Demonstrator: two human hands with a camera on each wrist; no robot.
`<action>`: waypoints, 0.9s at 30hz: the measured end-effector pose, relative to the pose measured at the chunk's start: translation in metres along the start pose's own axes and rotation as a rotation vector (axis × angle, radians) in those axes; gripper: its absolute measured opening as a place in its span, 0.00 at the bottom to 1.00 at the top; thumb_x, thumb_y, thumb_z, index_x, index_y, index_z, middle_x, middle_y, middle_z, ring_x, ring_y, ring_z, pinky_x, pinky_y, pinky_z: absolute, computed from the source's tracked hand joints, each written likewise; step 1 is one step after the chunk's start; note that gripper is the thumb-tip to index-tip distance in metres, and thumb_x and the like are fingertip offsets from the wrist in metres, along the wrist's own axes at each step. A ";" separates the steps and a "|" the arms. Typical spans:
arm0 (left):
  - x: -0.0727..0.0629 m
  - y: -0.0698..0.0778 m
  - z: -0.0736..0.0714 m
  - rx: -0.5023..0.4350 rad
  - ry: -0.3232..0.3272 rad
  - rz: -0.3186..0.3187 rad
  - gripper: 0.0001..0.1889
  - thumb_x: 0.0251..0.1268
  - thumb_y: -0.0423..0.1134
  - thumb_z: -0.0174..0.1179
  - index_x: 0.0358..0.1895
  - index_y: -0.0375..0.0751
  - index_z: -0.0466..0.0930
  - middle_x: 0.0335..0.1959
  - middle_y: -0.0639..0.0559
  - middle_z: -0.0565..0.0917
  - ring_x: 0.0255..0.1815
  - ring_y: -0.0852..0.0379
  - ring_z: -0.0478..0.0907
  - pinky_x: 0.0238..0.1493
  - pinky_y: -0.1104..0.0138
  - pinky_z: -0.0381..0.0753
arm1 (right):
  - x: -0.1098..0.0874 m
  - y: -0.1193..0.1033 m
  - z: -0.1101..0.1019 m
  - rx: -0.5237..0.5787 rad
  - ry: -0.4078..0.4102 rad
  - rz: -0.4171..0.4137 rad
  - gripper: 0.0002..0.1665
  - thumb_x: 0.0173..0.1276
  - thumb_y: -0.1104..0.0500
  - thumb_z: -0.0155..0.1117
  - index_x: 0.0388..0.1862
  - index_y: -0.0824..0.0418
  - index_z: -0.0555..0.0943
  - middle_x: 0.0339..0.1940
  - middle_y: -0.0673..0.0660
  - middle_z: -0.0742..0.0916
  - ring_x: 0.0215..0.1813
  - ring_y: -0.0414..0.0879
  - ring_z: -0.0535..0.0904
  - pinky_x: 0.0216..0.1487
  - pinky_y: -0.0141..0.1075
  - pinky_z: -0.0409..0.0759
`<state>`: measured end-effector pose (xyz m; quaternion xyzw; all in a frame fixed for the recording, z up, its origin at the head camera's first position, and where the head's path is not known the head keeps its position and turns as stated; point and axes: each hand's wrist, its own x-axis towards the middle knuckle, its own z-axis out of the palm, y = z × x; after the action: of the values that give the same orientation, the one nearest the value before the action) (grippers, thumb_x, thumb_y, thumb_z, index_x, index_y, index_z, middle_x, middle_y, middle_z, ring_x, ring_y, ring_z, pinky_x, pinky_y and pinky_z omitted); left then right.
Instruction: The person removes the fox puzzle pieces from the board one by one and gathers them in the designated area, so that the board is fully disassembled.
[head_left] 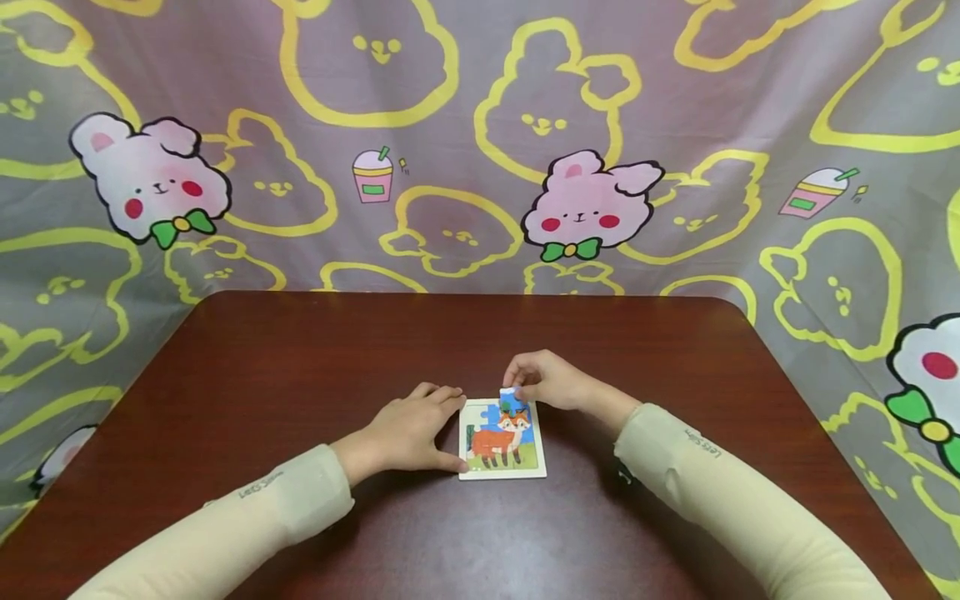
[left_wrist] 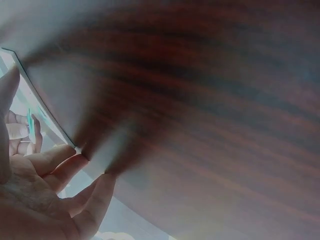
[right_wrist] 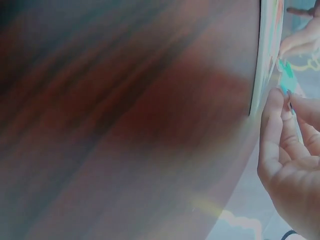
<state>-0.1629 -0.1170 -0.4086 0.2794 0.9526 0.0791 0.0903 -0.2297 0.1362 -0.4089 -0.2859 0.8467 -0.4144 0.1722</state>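
Observation:
A small jigsaw puzzle in a white frame (head_left: 502, 475) lies on the table and shows an orange fox (head_left: 491, 442) on grass against blue. Pale bare backing appears at its upper left. My right hand (head_left: 552, 381) pinches a blue and green puzzle piece (head_left: 511, 402) between thumb and fingers, tilted up over the top of the puzzle. In the right wrist view the piece (right_wrist: 287, 75) stands on edge at the fingertips. My left hand (head_left: 408, 427) is spread along the frame's left side, thumb at the lower corner and fingertips by the upper corner.
The dark reddish-brown table (head_left: 330, 350) extends around the puzzle on all sides. Behind it and at both sides hangs a curtain (head_left: 450, 167) printed with yellow outlines, rabbits and drink cups. Pale sleeves (head_left: 225, 521) cover both forearms.

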 end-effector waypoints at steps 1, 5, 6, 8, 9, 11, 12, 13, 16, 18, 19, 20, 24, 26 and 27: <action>0.000 0.000 0.000 -0.002 0.000 0.000 0.52 0.46 0.69 0.70 0.72 0.41 0.68 0.73 0.50 0.69 0.71 0.46 0.65 0.52 0.44 0.79 | -0.001 0.001 -0.002 0.004 0.007 0.003 0.06 0.66 0.72 0.64 0.39 0.65 0.82 0.32 0.56 0.85 0.36 0.43 0.79 0.41 0.35 0.78; 0.000 0.000 -0.001 -0.001 -0.001 -0.001 0.52 0.46 0.69 0.70 0.73 0.42 0.68 0.74 0.50 0.69 0.72 0.46 0.65 0.53 0.44 0.78 | -0.003 0.006 -0.010 0.011 0.022 0.029 0.05 0.66 0.72 0.63 0.39 0.66 0.82 0.32 0.57 0.85 0.36 0.43 0.79 0.39 0.35 0.79; 0.000 0.000 -0.001 0.000 -0.002 0.000 0.52 0.46 0.69 0.70 0.73 0.42 0.68 0.74 0.50 0.69 0.72 0.46 0.65 0.53 0.44 0.78 | -0.004 0.007 -0.011 0.017 0.027 0.041 0.05 0.66 0.72 0.63 0.39 0.66 0.82 0.32 0.57 0.85 0.36 0.43 0.79 0.39 0.36 0.79; 0.000 0.000 -0.001 0.002 -0.002 0.002 0.52 0.46 0.69 0.70 0.73 0.42 0.68 0.74 0.50 0.69 0.72 0.46 0.65 0.53 0.44 0.79 | -0.006 0.009 -0.015 0.032 0.036 0.064 0.05 0.66 0.73 0.63 0.39 0.66 0.82 0.32 0.57 0.85 0.35 0.44 0.79 0.39 0.37 0.80; 0.000 0.000 -0.001 0.000 -0.001 0.004 0.52 0.46 0.69 0.70 0.73 0.42 0.68 0.74 0.50 0.69 0.72 0.45 0.65 0.52 0.44 0.79 | -0.007 0.010 -0.017 0.038 0.041 0.071 0.05 0.66 0.73 0.63 0.39 0.67 0.82 0.32 0.57 0.84 0.35 0.44 0.79 0.39 0.38 0.80; 0.000 0.001 -0.001 0.000 -0.003 0.006 0.52 0.47 0.69 0.70 0.73 0.41 0.68 0.74 0.50 0.69 0.72 0.45 0.65 0.52 0.45 0.79 | -0.009 0.012 -0.021 0.044 0.050 0.085 0.05 0.66 0.73 0.62 0.39 0.67 0.82 0.32 0.58 0.84 0.35 0.45 0.78 0.39 0.39 0.80; 0.000 0.001 -0.001 0.000 -0.003 0.006 0.52 0.47 0.69 0.70 0.73 0.41 0.68 0.74 0.50 0.69 0.72 0.45 0.65 0.52 0.45 0.79 | -0.010 0.013 -0.023 0.045 0.054 0.091 0.06 0.66 0.73 0.63 0.39 0.66 0.82 0.32 0.58 0.84 0.35 0.45 0.78 0.39 0.38 0.79; 0.000 0.001 -0.001 -0.001 -0.003 0.005 0.52 0.47 0.69 0.70 0.73 0.41 0.67 0.74 0.49 0.69 0.72 0.45 0.65 0.53 0.45 0.79 | -0.011 0.014 -0.024 0.042 0.057 0.092 0.06 0.67 0.72 0.63 0.40 0.66 0.82 0.32 0.58 0.84 0.36 0.45 0.78 0.39 0.38 0.78; 0.000 0.001 -0.001 -0.004 -0.003 0.005 0.52 0.47 0.69 0.70 0.73 0.41 0.67 0.74 0.49 0.69 0.72 0.45 0.65 0.53 0.44 0.78 | -0.014 0.018 -0.029 0.036 0.066 0.099 0.06 0.66 0.72 0.63 0.40 0.67 0.82 0.33 0.58 0.84 0.36 0.45 0.77 0.40 0.37 0.77; -0.001 0.000 -0.001 -0.008 0.000 0.006 0.52 0.47 0.69 0.70 0.73 0.41 0.67 0.74 0.49 0.69 0.72 0.44 0.65 0.53 0.44 0.78 | -0.016 0.020 -0.032 0.034 0.071 0.106 0.06 0.66 0.72 0.63 0.40 0.67 0.82 0.33 0.58 0.84 0.37 0.46 0.77 0.40 0.37 0.77; -0.001 0.000 -0.001 -0.009 0.001 0.007 0.52 0.47 0.69 0.70 0.73 0.41 0.67 0.74 0.49 0.69 0.72 0.44 0.65 0.53 0.44 0.78 | -0.017 0.021 -0.033 0.032 0.073 0.110 0.06 0.66 0.73 0.63 0.40 0.67 0.82 0.33 0.58 0.84 0.37 0.46 0.77 0.41 0.37 0.77; -0.001 0.000 -0.001 -0.010 0.003 0.009 0.52 0.47 0.69 0.70 0.73 0.41 0.67 0.74 0.49 0.69 0.72 0.44 0.66 0.53 0.44 0.78 | -0.018 0.022 -0.034 0.030 0.076 0.112 0.06 0.65 0.73 0.63 0.40 0.67 0.82 0.33 0.58 0.84 0.37 0.46 0.77 0.41 0.37 0.77; -0.001 0.000 -0.001 -0.015 0.010 0.016 0.52 0.47 0.69 0.70 0.73 0.40 0.67 0.74 0.49 0.69 0.71 0.44 0.66 0.52 0.44 0.79 | -0.021 0.027 -0.038 0.030 0.074 0.119 0.07 0.65 0.73 0.62 0.40 0.68 0.82 0.32 0.58 0.84 0.36 0.45 0.77 0.40 0.37 0.77; -0.001 0.000 -0.001 -0.019 0.012 0.018 0.52 0.47 0.69 0.70 0.73 0.40 0.67 0.74 0.48 0.69 0.71 0.44 0.66 0.52 0.43 0.79 | -0.022 0.029 -0.039 0.034 0.071 0.128 0.07 0.66 0.73 0.62 0.41 0.68 0.82 0.32 0.58 0.84 0.35 0.45 0.77 0.40 0.37 0.77; -0.001 0.000 -0.001 -0.021 0.012 0.020 0.52 0.47 0.68 0.70 0.73 0.40 0.68 0.74 0.48 0.69 0.71 0.44 0.66 0.52 0.43 0.78 | -0.023 0.030 -0.040 0.038 0.070 0.135 0.07 0.66 0.73 0.62 0.41 0.68 0.81 0.32 0.58 0.84 0.35 0.45 0.77 0.39 0.36 0.78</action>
<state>-0.1620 -0.1174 -0.4074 0.2873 0.9495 0.0916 0.0865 -0.2431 0.1896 -0.4073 -0.2105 0.8614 -0.4277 0.1755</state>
